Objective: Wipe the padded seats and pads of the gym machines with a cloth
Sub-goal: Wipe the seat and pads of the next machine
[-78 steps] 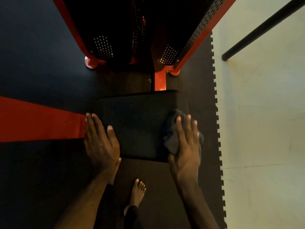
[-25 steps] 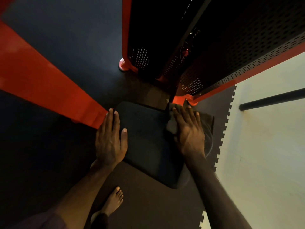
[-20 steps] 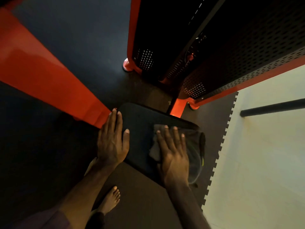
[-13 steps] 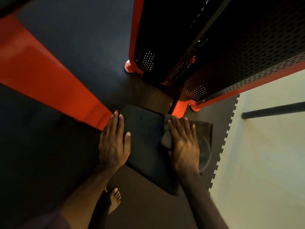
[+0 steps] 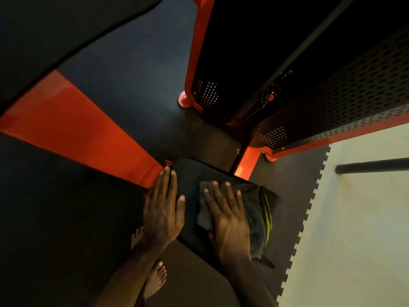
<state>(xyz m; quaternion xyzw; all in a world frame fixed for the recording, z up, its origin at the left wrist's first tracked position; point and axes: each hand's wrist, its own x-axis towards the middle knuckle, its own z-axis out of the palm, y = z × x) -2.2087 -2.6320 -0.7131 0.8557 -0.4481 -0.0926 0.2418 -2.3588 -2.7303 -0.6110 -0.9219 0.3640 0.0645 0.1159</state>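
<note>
1. Plainly, the step in hand is the wiping of one padded seat (image 5: pixel 190 196), a dark rectangular pad that serves as the landmark here.
2. The right hand (image 5: pixel 228 220) lies flat on the seat's right half, fingers spread and together pressing a grey cloth (image 5: pixel 204 216) against the padding; it pins the cloth under the palm and does not clench it.
3. The cloth sits on the seat, bunched under that palm, with loose folds showing to the left of the fingers and a darker, blurred part trailing over the seat's right edge.
4. The left hand (image 5: pixel 162 209) rests open and flat on the seat's left edge, fingers straight and close together, holding nothing; it seems to steady the pad.
5. The next move probably calls for sliding the cloth across the bare left half of the seat, with the pressure kept even and the left hand lifted clear once the cloth reaches it.
6. Counted: one seat, one cloth, two hands, two bare feet below the seat, the nearer foot (image 5: pixel 155 280) clearer.
7. An orange frame beam (image 5: pixel 84 138) meets the seat's left corner, and a perforated black machine housing (image 5: pixel 332 103) stands beyond its far edge.
8. A black bar (image 5: pixel 371 168) lies on the pale floor well to the right of the seat.
</note>
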